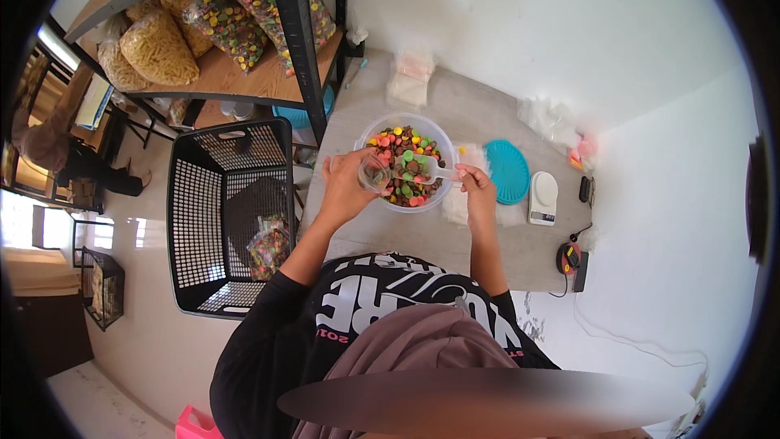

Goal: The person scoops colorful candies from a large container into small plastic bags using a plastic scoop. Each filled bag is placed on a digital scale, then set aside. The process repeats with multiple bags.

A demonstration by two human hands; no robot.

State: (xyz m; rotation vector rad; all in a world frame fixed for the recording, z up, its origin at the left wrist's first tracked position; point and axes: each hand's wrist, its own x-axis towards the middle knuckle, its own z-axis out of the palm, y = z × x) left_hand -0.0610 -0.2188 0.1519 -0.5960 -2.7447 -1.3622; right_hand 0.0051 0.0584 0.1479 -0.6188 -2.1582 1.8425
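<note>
My left hand is closed around a small clear plastic cup at the left side of a round translucent plastic tub. In my right hand is the handle of a clear plastic scoop, its bowl loaded with green, brown and pink pieces and pointing towards the cup. Beneath both, the tub holds many small colourful pieces in brown, pink, green and yellow. Clear plastic bags lie beside the tub, partly under it, and one yellow piece rests on them.
Right of the tub are a turquoise lid, a white digital scale and a tape-like red reel. A black crate with filled bags stands left. Filled bags sit on a shelf above it. Another person stands far left.
</note>
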